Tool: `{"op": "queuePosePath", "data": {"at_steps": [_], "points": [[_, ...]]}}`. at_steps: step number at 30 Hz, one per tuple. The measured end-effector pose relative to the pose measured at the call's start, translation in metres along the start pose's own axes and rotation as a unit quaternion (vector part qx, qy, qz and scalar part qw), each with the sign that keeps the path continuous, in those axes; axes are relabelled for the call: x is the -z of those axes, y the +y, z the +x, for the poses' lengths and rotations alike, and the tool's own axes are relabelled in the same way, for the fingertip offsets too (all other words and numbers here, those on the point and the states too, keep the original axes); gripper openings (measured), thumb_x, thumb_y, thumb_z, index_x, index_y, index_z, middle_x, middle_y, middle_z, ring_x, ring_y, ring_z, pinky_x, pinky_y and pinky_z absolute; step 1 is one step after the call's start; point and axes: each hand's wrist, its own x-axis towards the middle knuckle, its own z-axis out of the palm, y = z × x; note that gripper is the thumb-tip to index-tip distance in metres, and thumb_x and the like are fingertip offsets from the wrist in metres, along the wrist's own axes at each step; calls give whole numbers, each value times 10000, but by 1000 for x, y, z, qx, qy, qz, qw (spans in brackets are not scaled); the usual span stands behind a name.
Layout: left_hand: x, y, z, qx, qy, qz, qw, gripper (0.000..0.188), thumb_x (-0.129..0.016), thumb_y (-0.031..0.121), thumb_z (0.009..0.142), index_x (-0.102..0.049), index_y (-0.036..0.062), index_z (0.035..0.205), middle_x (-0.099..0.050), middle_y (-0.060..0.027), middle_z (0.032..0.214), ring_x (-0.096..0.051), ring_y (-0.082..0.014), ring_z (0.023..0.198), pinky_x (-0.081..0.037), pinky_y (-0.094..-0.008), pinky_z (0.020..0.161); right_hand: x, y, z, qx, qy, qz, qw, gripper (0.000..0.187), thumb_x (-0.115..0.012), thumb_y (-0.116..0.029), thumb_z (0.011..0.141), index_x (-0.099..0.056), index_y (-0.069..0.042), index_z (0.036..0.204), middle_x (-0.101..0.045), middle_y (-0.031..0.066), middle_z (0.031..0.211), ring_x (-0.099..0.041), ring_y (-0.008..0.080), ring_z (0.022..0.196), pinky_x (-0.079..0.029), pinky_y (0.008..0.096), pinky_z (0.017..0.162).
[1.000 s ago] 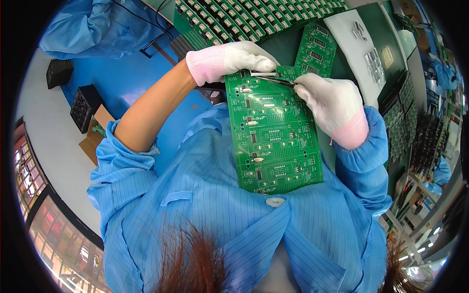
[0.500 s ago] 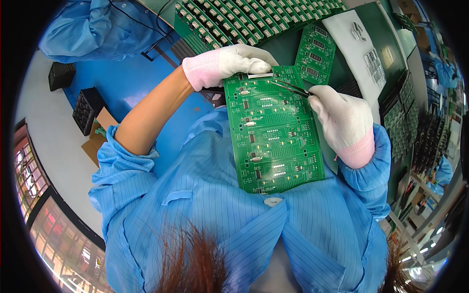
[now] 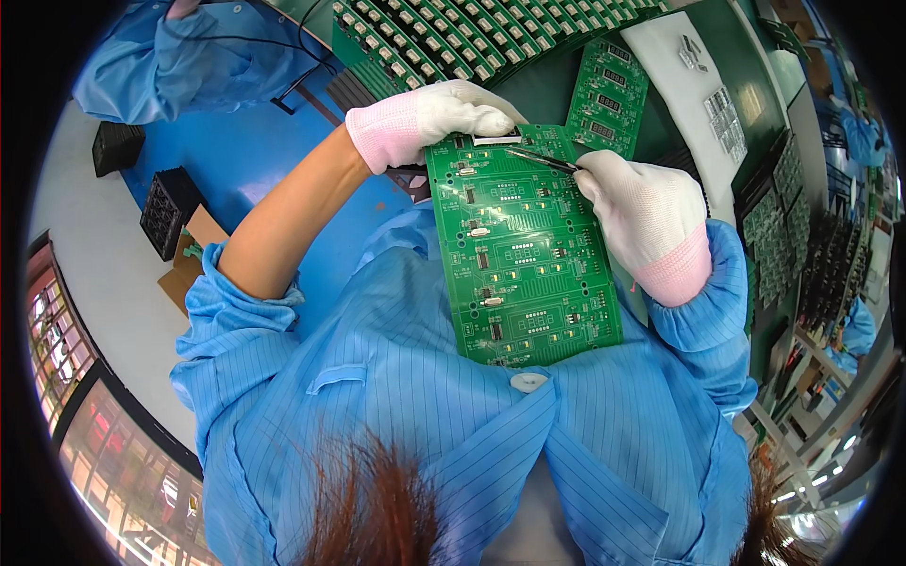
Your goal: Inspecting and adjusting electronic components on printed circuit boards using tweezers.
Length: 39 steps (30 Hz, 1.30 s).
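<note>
A large green circuit board (image 3: 525, 255) leans against my chest, its face dotted with small components and rows of solder pads. At its far edge my left hand (image 3: 462, 111), in a white glove with a pink cuff, is closed on the board. Under those fingers a white-sided display module (image 3: 496, 141) sits at the top of the board. My right hand (image 3: 642, 212), gloved the same way, grips dark tweezers (image 3: 545, 160). Their tips point left and lie over the board just below the module; whether they touch it I cannot tell.
Rows of assembled boards (image 3: 444, 42) cover the far bench. A board with several displays (image 3: 609, 94) lies beyond mine, near a white sheet (image 3: 675, 90) bearing loose parts. Black crates (image 3: 170, 212) stand on the floor at left. A co-worker's blue sleeve (image 3: 189, 61) shows far left.
Both hands and the board have shifted slightly left. The tweezers have moved left with my right hand, their tips staying near the module.
</note>
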Motion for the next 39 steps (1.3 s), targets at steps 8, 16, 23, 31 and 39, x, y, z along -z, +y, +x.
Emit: {"op": "queuePosePath", "data": {"at_steps": [8,16,23,31,39], "points": [[4,-5,2,9,-5,-6,1000,519,-581,383,846,-602,-71,1097,-636,-121,994,-571,-137,793,-451,-218,666,-3,-4,6,-20,-21,-19,999,93,-537,-181,832,-529,-92,804,-597,43,669,-576,250,560,-452,331,524],[2,1,3,-28,-3,34,999,511,-579,377,847,-605,-71,1092,-634,-125,1023,-575,-163,845,-462,-248,726,-1,10,10,-4,-25,24,999,71,-592,-136,815,-607,-85,863,-577,73,604,-540,260,492,-426,328,493],[3,0,2,-9,-7,21,1000,500,-571,369,854,-608,-70,1089,-635,-126,1029,-579,-164,859,-467,-250,744,6,-5,3,-25,-18,7,1000,86,-547,-169,831,-552,-83,833,-599,55,657,-565,266,552,-438,350,525],[-3,4,0,-7,4,31,999,477,-568,350,860,-610,-67,1087,-636,-127,1024,-585,-162,855,-471,-242,751,3,-21,-1,-64,-39,-32,997,113,-518,-155,837,-530,-46,812,-608,97,667,-579,266,602,-457,363,548],[-4,-13,-33,-30,6,41,999,473,-573,352,861,-612,-60,1088,-636,-127,1025,-586,-161,852,-471,-239,752,-9,-61,-7,-93,-31,-43,994,110,-547,-150,820,-563,-41,808,-603,105,645,-568,283,558,-445,357,535]]}}
